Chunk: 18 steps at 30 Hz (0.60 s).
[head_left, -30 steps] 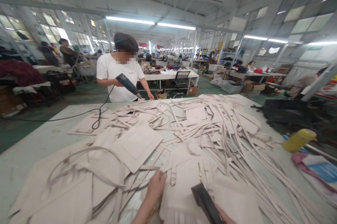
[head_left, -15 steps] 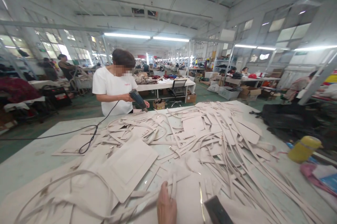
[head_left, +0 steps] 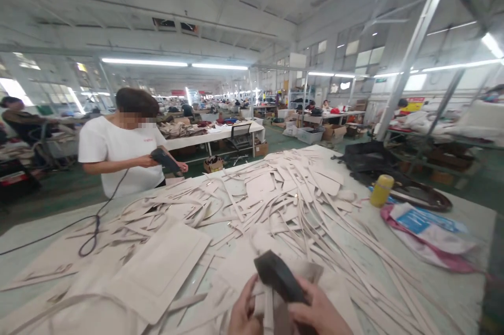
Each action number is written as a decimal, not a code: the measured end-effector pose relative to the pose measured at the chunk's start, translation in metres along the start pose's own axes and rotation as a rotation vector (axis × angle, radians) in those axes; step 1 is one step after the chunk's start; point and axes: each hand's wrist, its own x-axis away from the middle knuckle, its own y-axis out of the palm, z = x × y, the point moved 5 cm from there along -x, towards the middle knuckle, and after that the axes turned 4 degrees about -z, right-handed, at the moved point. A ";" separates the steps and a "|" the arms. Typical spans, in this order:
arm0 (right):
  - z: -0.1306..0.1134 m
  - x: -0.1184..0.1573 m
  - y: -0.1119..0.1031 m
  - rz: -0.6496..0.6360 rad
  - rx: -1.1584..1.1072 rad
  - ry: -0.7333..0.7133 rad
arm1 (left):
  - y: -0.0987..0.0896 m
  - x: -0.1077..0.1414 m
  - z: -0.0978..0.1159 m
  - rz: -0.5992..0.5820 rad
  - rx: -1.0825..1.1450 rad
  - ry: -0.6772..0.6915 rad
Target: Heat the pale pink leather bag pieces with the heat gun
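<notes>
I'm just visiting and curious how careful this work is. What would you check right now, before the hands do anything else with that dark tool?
1. Right hand grips the dark tool: ok.
2. Left hand touches the pale piece: ok.
3. Tool's tip clear of fingers: cannot tell.
4. Yellow bottle upright, away from the hands: ok.
5. Co-worker's cord lies far from the hands: ok.

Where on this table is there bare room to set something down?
Bare tabletop shows at the near right corner, past the pink bag. Another free patch lies at the far left by the black cord. The middle is crowded with cream strips and panels, also around the yellow bottle.
</notes>
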 end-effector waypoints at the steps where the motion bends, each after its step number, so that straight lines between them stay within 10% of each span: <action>1: -0.004 -0.002 -0.001 -0.008 -0.032 0.008 | 0.004 0.003 -0.003 -0.031 0.012 -0.023; 9: -0.014 0.047 -0.054 0.120 -0.135 -0.053 | 0.003 0.018 0.000 0.021 0.140 -0.068; 18: 0.088 0.090 -0.128 0.313 0.021 0.014 | -0.033 -0.025 -0.037 0.297 -0.702 -0.010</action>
